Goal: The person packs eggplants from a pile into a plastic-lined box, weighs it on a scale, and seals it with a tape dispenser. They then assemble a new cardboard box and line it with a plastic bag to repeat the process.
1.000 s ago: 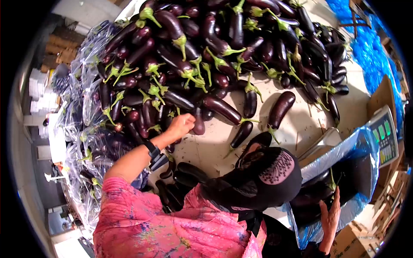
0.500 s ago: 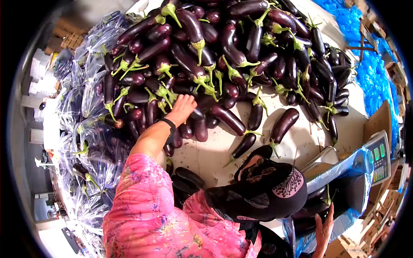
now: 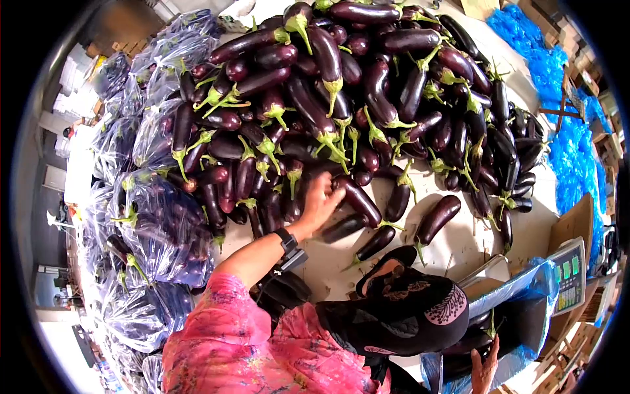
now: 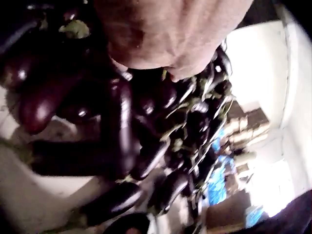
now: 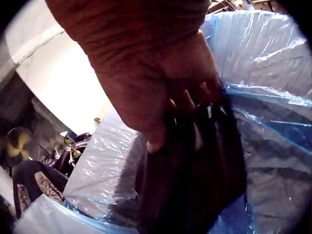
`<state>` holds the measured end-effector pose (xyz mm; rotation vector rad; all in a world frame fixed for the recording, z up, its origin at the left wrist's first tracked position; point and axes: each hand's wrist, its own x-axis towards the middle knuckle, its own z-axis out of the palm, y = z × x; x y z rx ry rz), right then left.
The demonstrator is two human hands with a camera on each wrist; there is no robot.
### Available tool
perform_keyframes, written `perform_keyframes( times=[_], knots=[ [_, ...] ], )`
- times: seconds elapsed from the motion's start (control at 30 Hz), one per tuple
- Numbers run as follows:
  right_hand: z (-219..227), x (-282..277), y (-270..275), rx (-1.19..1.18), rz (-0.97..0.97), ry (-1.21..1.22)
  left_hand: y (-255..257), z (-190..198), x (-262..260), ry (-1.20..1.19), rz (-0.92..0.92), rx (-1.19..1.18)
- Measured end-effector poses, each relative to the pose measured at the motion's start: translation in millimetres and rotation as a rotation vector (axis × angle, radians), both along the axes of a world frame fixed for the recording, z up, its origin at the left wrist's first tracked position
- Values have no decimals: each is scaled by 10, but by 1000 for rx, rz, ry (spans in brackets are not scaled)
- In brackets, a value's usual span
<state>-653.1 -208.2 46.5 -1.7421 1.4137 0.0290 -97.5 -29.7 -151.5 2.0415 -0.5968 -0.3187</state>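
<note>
At far left, clear bags (image 3: 154,236) of eggplants overlap, too crowded to count. One large heap of eggplants (image 3: 325,56) spreads beside them over a white surface (image 3: 321,266), also past exact counting. Under the left arm, at least two more dark ones lie together. The one left hand (image 3: 321,197) rests at the heap's near edge, its fingers bent; I cannot tell whether it grips one. Just right of it, two single eggplants lie on the surface: a small one (image 3: 375,243), then a larger one (image 3: 436,220). Next comes one box (image 3: 512,289) lined with blue plastic, eggplants inside, their number hidden. The one right hand (image 3: 484,368) touches them, fingers extended and loose. Farther right stand one scale (image 3: 569,272) with green digits and one carton (image 3: 572,226).
</note>
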Motion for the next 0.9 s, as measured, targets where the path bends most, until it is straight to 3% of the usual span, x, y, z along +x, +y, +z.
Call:
perform_keyframes(
  times=[0.07,0.13,0.2,0.23,0.3,0.37,0.4,0.43,0.53,0.6,0.7,0.8,0.83,0.9],
  knots=[
    [-34,-28,-4,-8,-4,-87,-197,260,337,-110,226,-125],
    [21,18,-24,7,-11,-42,-469,297,822,112,366,-230],
    [15,4,-42,20,-29,-5,-642,483,1211,321,220,-276],
    [-36,-37,-32,25,-49,-76,-741,276,1459,333,335,-210],
    [43,17,15,6,-46,-57,-797,209,1511,400,395,-176],
    [83,67,83,-59,-24,-45,-607,843,958,558,275,-261],
    [24,14,81,-60,-34,-87,-404,617,997,692,93,-270],
    [-82,-76,72,-53,-41,-126,-233,714,746,789,-50,-415],
    [-124,-96,35,-55,-31,-144,256,357,249,1217,-163,-603],
    [-112,-95,4,-14,-65,-92,482,272,-76,1327,-79,-513],
    [-169,-133,9,-73,-69,-73,644,235,-314,1425,-98,-578],
    [-197,-126,49,-125,-59,-72,767,313,-318,1466,-256,-554],
    [-213,-138,56,-140,-54,-45,815,423,-357,1475,-214,-466],
    [-240,-185,73,-202,-20,17,779,414,-399,1550,-458,-662]
  ],
)
